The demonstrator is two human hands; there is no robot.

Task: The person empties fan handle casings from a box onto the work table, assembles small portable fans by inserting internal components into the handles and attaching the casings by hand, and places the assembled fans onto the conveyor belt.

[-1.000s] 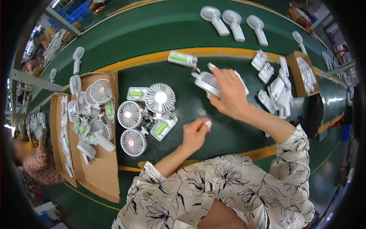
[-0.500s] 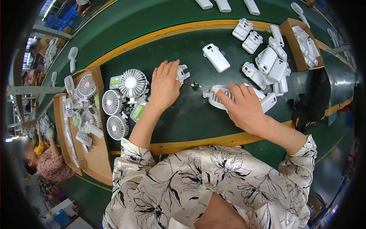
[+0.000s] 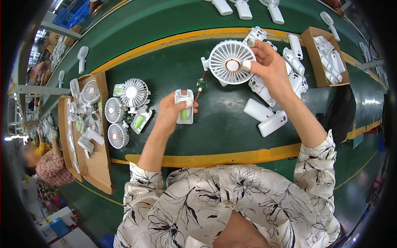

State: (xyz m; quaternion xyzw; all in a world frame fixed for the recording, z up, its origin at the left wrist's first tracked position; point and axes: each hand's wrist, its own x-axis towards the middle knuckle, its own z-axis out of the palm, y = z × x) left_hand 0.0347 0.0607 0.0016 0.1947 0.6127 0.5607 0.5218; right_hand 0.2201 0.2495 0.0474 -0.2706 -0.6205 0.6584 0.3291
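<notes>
My left hand (image 3: pixel 168 110) pinches a white battery housing (image 3: pixel 184 113) with a green cell inside. Red wires run from it to a small green circuit board (image 3: pixel 201 84) and on to a round white fan head (image 3: pixel 225 62). The fan head's right rim is gripped between thumb and fingers of my right hand (image 3: pixel 269 68), with its copper-ringed hub facing up. Left of my left hand lie several fan heads (image 3: pixel 133 92) and an open housing with a green cell (image 3: pixel 141 120). Two closed white handle shells (image 3: pixel 273 123) rest below my right hand.
A cardboard tray (image 3: pixel 97 165) of fan parts stands at the left. More white shells (image 3: pixel 292 62) are piled at the right, beside a cardboard box (image 3: pixel 309 43) of white pieces. Finished-looking fans (image 3: pixel 244 9) lie on the green belt behind. A co-worker (image 3: pixel 53 165) is at the far left.
My left hand has taken hold of the battery housing and drawn it down. My right hand has raised the fan head and turned it hub up. One white shell has moved down toward the table's front.
</notes>
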